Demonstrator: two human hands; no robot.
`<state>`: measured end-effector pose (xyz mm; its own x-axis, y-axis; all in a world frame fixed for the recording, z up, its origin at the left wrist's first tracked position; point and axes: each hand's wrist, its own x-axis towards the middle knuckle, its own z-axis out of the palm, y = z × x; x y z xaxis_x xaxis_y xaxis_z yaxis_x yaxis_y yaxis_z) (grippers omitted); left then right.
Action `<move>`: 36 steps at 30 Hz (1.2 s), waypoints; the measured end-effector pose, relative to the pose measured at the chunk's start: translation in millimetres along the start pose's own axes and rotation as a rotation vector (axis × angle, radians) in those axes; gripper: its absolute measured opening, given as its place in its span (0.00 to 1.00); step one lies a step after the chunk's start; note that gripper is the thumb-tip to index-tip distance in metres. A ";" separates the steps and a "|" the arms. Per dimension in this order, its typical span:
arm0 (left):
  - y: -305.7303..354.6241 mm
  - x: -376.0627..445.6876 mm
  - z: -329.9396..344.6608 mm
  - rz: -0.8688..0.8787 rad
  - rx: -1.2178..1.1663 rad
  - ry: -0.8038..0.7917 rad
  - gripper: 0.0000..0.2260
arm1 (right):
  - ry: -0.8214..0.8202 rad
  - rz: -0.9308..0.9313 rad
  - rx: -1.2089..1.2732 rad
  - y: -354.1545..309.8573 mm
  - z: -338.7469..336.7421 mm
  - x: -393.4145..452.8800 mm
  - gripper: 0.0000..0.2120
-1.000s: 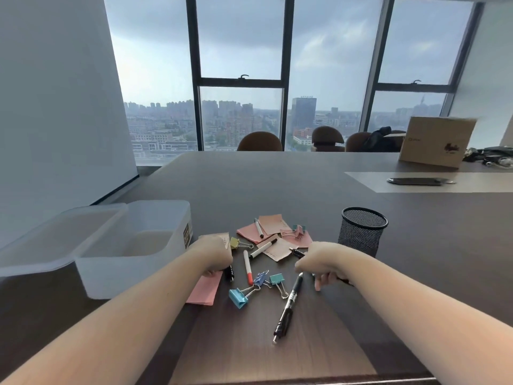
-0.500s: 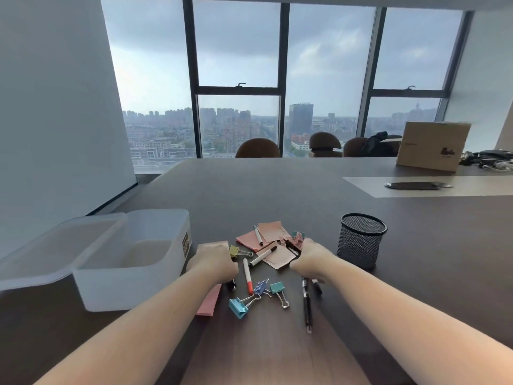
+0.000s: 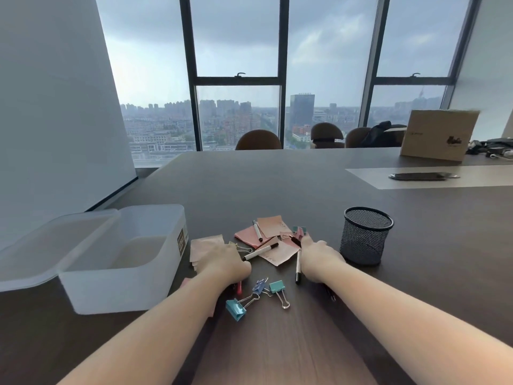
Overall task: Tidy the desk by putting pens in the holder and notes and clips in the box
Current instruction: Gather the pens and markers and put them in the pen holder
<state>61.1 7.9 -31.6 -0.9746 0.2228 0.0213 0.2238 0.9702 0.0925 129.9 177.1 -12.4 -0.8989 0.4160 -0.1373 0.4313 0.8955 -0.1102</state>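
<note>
Pens, pink sticky notes and binder clips lie scattered on the dark desk. My left hand [image 3: 224, 262] is fisted over a pale note [image 3: 206, 245], with the ends of a red pen [image 3: 239, 287] and a dark pen poking out below it. My right hand [image 3: 319, 258] is closed on a grey pen [image 3: 298, 266], and a black pen [image 3: 330, 294] shows under its wrist. Two white pens [image 3: 257, 230] [image 3: 261, 251] rest on the pink notes [image 3: 270, 226]. Blue [image 3: 236, 309] and teal [image 3: 277, 287] clips lie between my forearms. The black mesh holder [image 3: 366, 237] stands just right of my right hand.
A translucent white box [image 3: 125, 295] stands at the left, its lid [image 3: 55, 245] hanging open to the left. More clips [image 3: 299, 232] sit on the far notes. A cardboard box [image 3: 438, 134], a dark flat tray [image 3: 422, 176] and chairs are at the far end.
Both hands have moved forward into the pile. The long black pen that lay loose near the front edge has been gathered up by my right hand, which is now close to the holder.
</note>
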 end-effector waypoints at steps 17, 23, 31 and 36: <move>4.4 2.9 -5.8 -0.008 -0.158 0.072 0.21 | -0.001 0.051 0.276 -13.5 -4.8 10.8 0.34; 11.8 8.4 -19.6 -0.032 -0.424 0.103 0.15 | -0.028 0.068 0.313 -15.9 -10.5 11.4 0.18; 28.0 25.1 -25.3 0.047 -0.544 0.093 0.15 | 0.004 0.090 0.398 -2.6 -27.3 19.1 0.09; 36.3 31.9 -18.4 0.085 -0.398 -0.040 0.12 | -0.126 0.055 0.335 5.2 -40.2 17.4 0.06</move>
<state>38.1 48.4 -9.2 -0.9502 0.3115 0.0078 0.2784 0.8374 0.4704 113.4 195.4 24.2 -0.8660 0.4210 -0.2698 0.4990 0.7621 -0.4125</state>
